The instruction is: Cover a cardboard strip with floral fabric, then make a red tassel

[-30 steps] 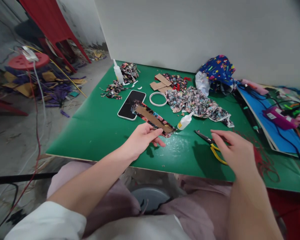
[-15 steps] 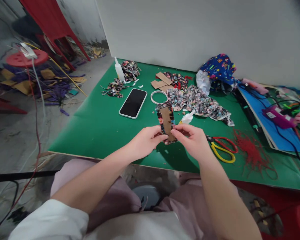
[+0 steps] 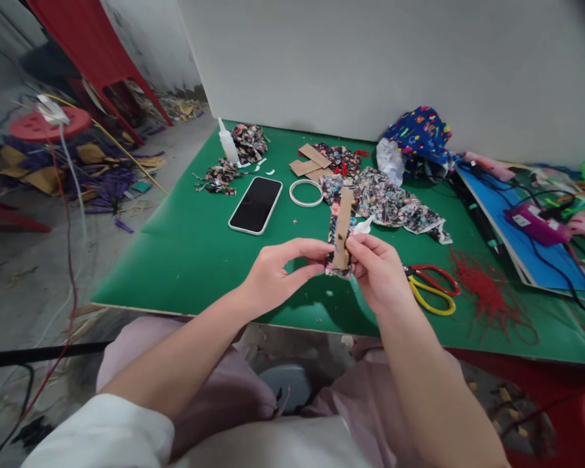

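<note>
As I view it from my remote station, the cardboard strip [image 3: 342, 227], edged with floral cloth, is held above the green counter [image 3: 185, 273]. The right hand [image 3: 381, 268] is pinched on the strip's right edge; the left hand [image 3: 275, 273], thumb and forefinger parted, is at its left edge, contact being unclear. Beyond lie crumpled fabric [image 3: 392, 200] and a white ring [image 3: 306, 205]; left, a phone [image 3: 256, 205]; right, scissors [image 3: 426, 285] and red thread [image 3: 490, 296].

Soft, fairly even light reaches your worktop [image 3: 185, 266], with a pale sheen at its left edge and shadow beneath your right hand [image 3: 381, 274]. Lens distortion stretches your forearms [image 3: 190, 357]; the far right corner darkens; fine detail smears.
</note>
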The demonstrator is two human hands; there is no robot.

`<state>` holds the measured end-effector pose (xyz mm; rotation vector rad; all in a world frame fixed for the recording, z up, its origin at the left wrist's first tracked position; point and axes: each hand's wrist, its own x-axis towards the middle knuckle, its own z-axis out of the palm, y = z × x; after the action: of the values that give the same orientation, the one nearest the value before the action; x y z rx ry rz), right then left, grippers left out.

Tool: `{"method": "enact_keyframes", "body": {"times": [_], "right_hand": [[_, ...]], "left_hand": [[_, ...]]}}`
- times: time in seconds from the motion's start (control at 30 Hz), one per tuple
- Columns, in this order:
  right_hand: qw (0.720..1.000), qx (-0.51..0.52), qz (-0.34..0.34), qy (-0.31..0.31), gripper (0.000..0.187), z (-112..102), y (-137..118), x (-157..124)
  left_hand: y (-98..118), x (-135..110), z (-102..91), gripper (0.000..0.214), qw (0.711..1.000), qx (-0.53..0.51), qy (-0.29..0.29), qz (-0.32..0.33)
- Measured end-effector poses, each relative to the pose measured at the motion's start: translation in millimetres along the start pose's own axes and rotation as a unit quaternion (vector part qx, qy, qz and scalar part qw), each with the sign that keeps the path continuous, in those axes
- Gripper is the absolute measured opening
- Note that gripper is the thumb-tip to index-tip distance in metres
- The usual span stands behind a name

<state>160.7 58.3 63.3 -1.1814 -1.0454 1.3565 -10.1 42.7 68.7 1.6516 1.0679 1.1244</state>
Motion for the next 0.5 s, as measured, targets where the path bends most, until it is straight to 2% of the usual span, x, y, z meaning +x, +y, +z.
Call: {"method": "enact_keyframes", "body": {"times": [0.07, 0.13, 0.23, 0.33, 0.43, 0.5], "right_hand": [[0.993, -0.081, -0.074, 0.050, 0.022, -2, 3, 2], [0.958, -0.204, -0.179, 0.092, 0.018, -4, 6, 5], [0.891, -0.344, -0.290, 0.057, 0.013, -7, 14, 11], [0.870, -0.379, -0.316, -0.015, 0.014, -6, 22, 17], [0.870, -0.378, -0.314, -0.052, 0.019, -4, 26, 17], [0.878, -0.373, -0.296, -0.044, 0.025, -4, 23, 13]], "left_hand": [[-5, 4, -1.6, 0.033, 0.999, -0.022, 0.008, -0.021], [-12, 10, -4.2, 0.040, 0.999, -0.019, 0.011, -0.036], [-22, 16, -5.8, 0.042, 0.998, 0.033, 0.018, -0.040], [-23, 15, -4.2, 0.032, 0.996, 0.084, 0.012, -0.016], [-18, 11, -6.7, 0.024, 0.984, 0.158, 0.015, 0.084], [-16, 10, -13.5, 0.027, 0.964, 0.214, 0.020, 0.157]]}}
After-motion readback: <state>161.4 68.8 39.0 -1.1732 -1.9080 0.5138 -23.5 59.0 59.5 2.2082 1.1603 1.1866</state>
